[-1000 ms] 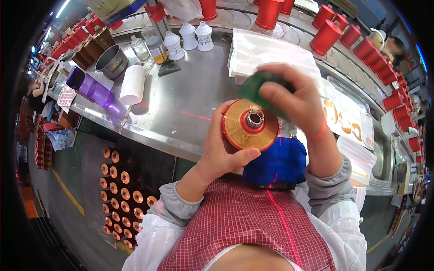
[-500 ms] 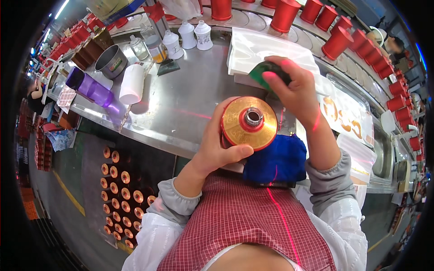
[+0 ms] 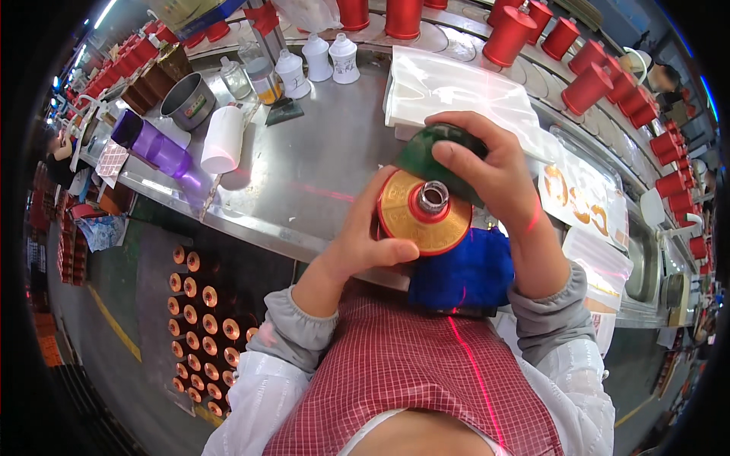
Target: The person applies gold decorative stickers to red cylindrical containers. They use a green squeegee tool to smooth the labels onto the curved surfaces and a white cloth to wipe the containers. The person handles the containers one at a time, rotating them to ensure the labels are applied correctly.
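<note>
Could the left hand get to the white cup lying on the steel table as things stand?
Probably not right away: the left hand is gripping the gold spool. The white cup lies up and to its left on the steel table, with no obstacle between.

You are in a factory workshop, at a winding or spooling line. A long steel surface (image 3: pixel 304 182) runs across in front of you, and red bobbins (image 3: pixel 508 34) stand in a row along its far edge. Below on your left, a rack of copper spools (image 3: pixel 199 304) shows their round ends in rows. Bottles (image 3: pixel 315 55), a metal cup (image 3: pixel 188 100) and a purple flask (image 3: pixel 152 148) sit on the surface. You wear a checked apron (image 3: pixel 418 380) and sleeve covers (image 3: pixel 285 342).
</note>
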Tool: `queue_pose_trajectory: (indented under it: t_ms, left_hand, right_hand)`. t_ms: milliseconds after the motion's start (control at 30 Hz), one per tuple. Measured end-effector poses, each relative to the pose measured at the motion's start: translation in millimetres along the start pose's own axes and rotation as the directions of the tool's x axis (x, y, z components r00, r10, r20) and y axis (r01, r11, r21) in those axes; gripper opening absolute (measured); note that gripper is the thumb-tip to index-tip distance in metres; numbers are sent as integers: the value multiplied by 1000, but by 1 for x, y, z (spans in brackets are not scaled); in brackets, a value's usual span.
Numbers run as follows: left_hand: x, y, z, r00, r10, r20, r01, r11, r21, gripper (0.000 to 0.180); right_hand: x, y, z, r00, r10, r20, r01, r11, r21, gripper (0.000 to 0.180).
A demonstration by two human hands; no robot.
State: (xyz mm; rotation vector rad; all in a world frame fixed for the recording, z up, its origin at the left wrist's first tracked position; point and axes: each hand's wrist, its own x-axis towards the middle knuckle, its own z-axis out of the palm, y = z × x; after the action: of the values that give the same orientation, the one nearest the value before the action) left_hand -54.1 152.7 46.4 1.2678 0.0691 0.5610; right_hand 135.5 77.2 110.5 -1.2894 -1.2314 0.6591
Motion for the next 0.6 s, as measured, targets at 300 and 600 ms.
queue_pose_trajectory:
  t_ms: [300,600]
  left_hand:
    - [-12,-2,29,953,142,-268,-90,977,195,91]
    - [-10,-1,21,982,31,-188,-30,999,13,88]
  right_hand:
    - [2,-3,-7,993,-58,-107,12,922,-386,29]
    - [4,-5,-11,998,3,59,2,997,-79,28]
